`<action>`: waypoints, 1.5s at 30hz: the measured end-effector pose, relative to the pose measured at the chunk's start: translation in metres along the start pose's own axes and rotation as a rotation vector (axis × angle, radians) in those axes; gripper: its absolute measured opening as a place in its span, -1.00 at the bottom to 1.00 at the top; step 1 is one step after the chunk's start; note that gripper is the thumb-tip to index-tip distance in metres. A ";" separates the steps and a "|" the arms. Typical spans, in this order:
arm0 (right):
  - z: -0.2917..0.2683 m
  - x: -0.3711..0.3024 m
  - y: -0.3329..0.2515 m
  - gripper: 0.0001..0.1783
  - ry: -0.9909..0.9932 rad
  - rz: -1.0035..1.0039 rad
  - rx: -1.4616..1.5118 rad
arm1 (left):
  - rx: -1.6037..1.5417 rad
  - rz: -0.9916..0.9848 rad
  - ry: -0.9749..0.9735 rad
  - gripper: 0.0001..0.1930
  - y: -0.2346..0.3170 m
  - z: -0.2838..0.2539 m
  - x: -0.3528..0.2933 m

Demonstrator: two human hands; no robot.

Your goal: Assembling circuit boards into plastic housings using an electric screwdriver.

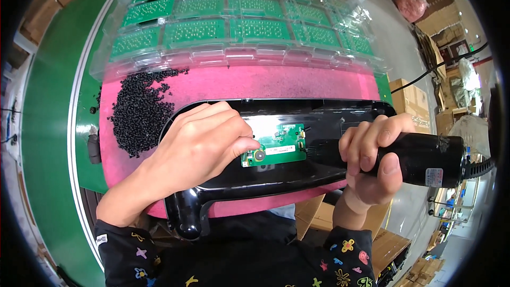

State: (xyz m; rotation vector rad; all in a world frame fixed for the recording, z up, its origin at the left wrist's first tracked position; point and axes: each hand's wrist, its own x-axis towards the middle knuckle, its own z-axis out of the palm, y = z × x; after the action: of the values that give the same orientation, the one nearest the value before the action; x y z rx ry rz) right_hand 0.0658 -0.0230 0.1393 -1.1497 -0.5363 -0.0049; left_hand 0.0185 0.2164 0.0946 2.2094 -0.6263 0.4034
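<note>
A glossy black plastic housing (239,187) lies across the pink mat, with a short handle-like arm at its lower left. Inside it sits a green circuit board (284,141) with a white label strip and a round component. My left hand (204,138) is closed in a pinch at the board's left edge; whatever the fingertips hold is hidden. Wrapped in my right hand (374,154) is a black electric screwdriver (433,157), lying nearly level. Its narrow end points left at the board's right edge; whether the tip touches is unclear.
Small black screw-like pieces (139,114) are heaped on the pink mat (255,82), left of the housing. Behind it stand clear plastic trays (212,56) full of green boards. The screwdriver's cable (481,168) runs off right. Cardboard boxes (410,101) stand beyond the table's right side.
</note>
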 end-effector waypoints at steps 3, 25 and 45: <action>0.000 0.001 0.000 -0.59 -0.075 0.056 0.034 | 0.018 -0.029 -0.052 -0.85 0.005 -0.004 0.001; -0.006 0.005 0.005 -0.58 -0.258 0.101 0.136 | 0.050 0.004 -0.091 -0.86 0.004 -0.002 0.001; 0.037 0.014 -0.003 -0.64 -0.283 -0.241 0.324 | 0.001 0.111 -0.100 -0.82 -0.001 0.004 -0.007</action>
State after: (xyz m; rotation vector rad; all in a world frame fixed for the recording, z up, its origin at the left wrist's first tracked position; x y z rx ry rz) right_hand 0.0626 0.0120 0.1589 -0.7674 -0.8913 0.0365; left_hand 0.0137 0.2159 0.0885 2.2127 -0.8051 0.3516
